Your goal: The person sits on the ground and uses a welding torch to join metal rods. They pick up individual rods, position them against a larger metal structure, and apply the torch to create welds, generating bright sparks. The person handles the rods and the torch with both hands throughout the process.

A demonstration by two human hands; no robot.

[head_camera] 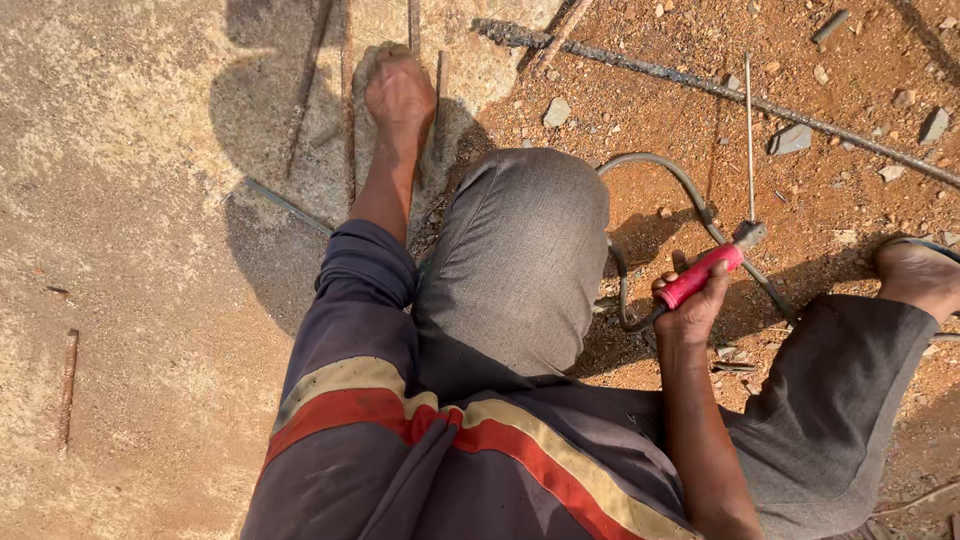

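Outdoors: red gravel ground [850, 90], scattered rebar [700, 85].

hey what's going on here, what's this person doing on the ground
A person crouches on sandy, reddish ground. Their right hand grips the red handle of a hacksaw-like tool, its thin blade pointing away from them. Their left hand presses down on thin steel rods lying on the ground. A ribbed rebar and stones lie nearby.
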